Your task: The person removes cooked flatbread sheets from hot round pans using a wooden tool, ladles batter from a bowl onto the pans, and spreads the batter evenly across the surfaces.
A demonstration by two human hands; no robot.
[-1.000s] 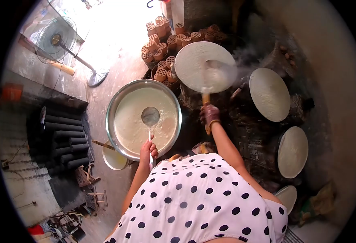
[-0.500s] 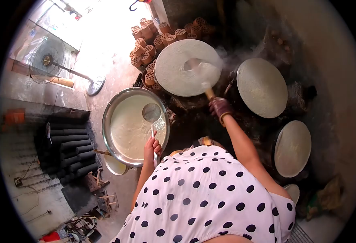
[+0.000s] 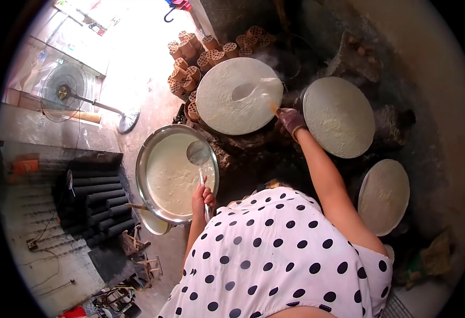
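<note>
My left hand (image 3: 203, 196) is closed around the handle of a metal ladle (image 3: 198, 153), whose round bowl lies over the pale batter (image 3: 166, 172) in a wide steel basin (image 3: 140, 175). On my right hand (image 3: 292, 121) is a dark reddish glove, and its fingers wrap round the wooden handle of a spreading tool (image 3: 273, 107). The tool's head is blurred and pale, at the right part of a large round griddle top (image 3: 216, 114) coated white. A greyish oval patch (image 3: 243, 92) shows in that coating, and steam rises behind it.
Two more white-coated rounds (image 3: 338, 116) (image 3: 383, 196) stand to the right. Perforated clay-coloured briquettes (image 3: 187, 50) are piled behind the griddle. Black cylinders (image 3: 97, 199) lie stacked at left, near a standing fan (image 3: 64, 93). A pale bowl (image 3: 154, 223) sits beside the basin.
My right hand has shifted slightly right with the spreading tool, across the griddle's right side. The oval patch shows more fully. The ladle remains over the basin; the whole view has shifted a little.
</note>
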